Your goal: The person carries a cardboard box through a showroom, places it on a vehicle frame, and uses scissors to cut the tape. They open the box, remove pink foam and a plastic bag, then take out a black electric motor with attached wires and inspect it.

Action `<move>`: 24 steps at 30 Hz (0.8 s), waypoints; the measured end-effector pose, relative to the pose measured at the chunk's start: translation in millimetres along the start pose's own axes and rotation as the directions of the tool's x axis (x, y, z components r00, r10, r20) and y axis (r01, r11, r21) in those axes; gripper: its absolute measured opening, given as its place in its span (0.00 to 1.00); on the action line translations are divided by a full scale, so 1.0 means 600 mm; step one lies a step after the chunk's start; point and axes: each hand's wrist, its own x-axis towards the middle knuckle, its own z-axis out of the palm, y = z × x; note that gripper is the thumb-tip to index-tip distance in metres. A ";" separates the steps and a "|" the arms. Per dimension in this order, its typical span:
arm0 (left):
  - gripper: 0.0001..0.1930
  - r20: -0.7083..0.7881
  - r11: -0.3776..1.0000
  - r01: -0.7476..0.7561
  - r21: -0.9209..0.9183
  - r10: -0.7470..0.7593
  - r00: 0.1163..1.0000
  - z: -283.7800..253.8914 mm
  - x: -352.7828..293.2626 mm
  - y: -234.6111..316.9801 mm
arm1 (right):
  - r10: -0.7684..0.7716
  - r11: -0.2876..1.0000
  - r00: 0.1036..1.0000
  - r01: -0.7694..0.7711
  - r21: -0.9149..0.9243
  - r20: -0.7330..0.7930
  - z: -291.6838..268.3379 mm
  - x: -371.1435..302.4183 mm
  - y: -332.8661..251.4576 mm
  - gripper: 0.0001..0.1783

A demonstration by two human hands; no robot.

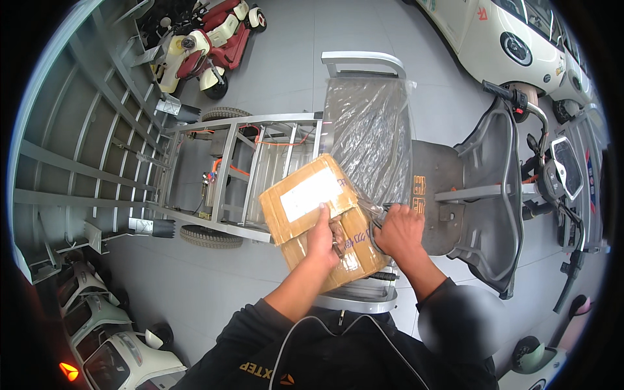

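A taped brown cardboard box lies tilted across the seat area of a three-wheeled vehicle. Its upper, raised-looking part carries a white label; whether that is a flap or a second box I cannot tell. My left hand rests on the box, thumb laid along the label's lower edge and fingers curled around a small dark metal piece. At the box's right edge my right hand is closed in a fist. What sits inside it is mostly hidden; something dark and thin shows beside the knuckles.
Clear plastic film covers the seat. Leftward runs a metal frame with wheels and orange wires, beside a raised slatted cargo bed. Handlebars stand at right. A red-and-cream scooter and white vehicles are parked around.
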 end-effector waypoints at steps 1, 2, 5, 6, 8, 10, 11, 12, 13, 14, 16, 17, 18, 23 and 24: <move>0.33 0.005 0.999 -0.029 0.012 0.029 1.000 0.001 -0.001 -0.003 | -0.024 1.000 0.999 0.023 -0.015 -0.034 -0.002 0.014 -0.006 0.23; 0.33 -0.001 0.999 -0.031 0.039 0.031 1.000 0.001 -0.001 -0.005 | -0.031 0.999 0.999 0.030 -0.023 -0.042 -0.002 0.028 -0.011 0.22; 0.29 -0.022 0.996 -0.091 0.004 0.091 0.996 0.003 0.004 -0.009 | -0.047 0.999 0.994 0.045 -0.026 -0.095 0.011 0.059 -0.021 0.21; 0.28 -0.011 0.995 -0.104 -0.004 0.104 0.995 0.003 0.006 -0.010 | -0.055 0.998 0.992 0.052 -0.028 -0.115 0.018 0.064 -0.021 0.21; 0.27 -0.045 0.993 -0.117 -0.001 0.117 0.992 0.005 0.008 -0.012 | -0.072 0.997 0.993 0.074 0.019 -0.090 0.029 0.068 -0.015 0.20; 0.25 -0.063 0.993 -0.122 -0.005 0.122 0.991 0.007 0.008 -0.014 | -0.110 0.993 0.994 0.110 0.046 -0.003 0.029 0.073 -0.002 0.19; 0.25 -0.075 0.993 -0.116 -0.001 0.116 0.990 0.009 0.006 -0.015 | -0.137 0.990 0.988 0.133 0.051 0.067 0.022 0.080 0.009 0.18; 0.24 -0.066 0.990 -0.141 -0.009 0.140 0.988 0.010 0.004 -0.016 | -0.170 0.985 0.971 0.160 0.071 0.169 0.012 0.090 0.022 0.18; 0.24 -0.063 0.988 -0.156 -0.011 0.155 0.986 0.010 0.001 -0.017 | -0.220 0.976 0.961 0.217 0.032 0.170 -0.003 0.105 0.038 0.17; 0.23 -0.061 0.985 -0.173 -0.011 0.172 0.983 0.011 -0.001 -0.016 | -0.274 0.960 0.940 0.278 0.009 0.204 -0.018 0.125 0.054 0.17; 0.23 -0.078 0.978 -0.206 0.027 0.208 0.975 0.010 -0.003 -0.013 | -0.363 0.918 0.913 0.385 -0.098 0.186 -0.038 0.165 0.080 0.17; 0.23 -0.108 0.979 -0.198 0.056 0.203 0.973 0.008 -0.001 -0.010 | -0.390 0.905 0.903 0.412 -0.109 0.178 -0.040 0.177 0.086 0.17; 0.23 -0.092 0.976 -0.215 0.026 0.216 0.972 0.006 0.002 -0.005 | -0.386 0.905 0.915 0.400 -0.145 0.114 -0.038 0.179 0.085 0.17; 0.27 -0.049 1.000 -0.021 -0.020 0.020 0.999 -0.007 0.018 0.019 | -0.255 0.965 0.964 0.250 -0.078 -0.069 0.016 0.102 0.027 0.23; 0.28 -0.077 1.000 0.018 -0.008 -0.019 0.997 -0.007 0.017 0.021 | -0.201 0.980 0.973 0.199 -0.025 -0.113 0.024 0.089 0.014 0.25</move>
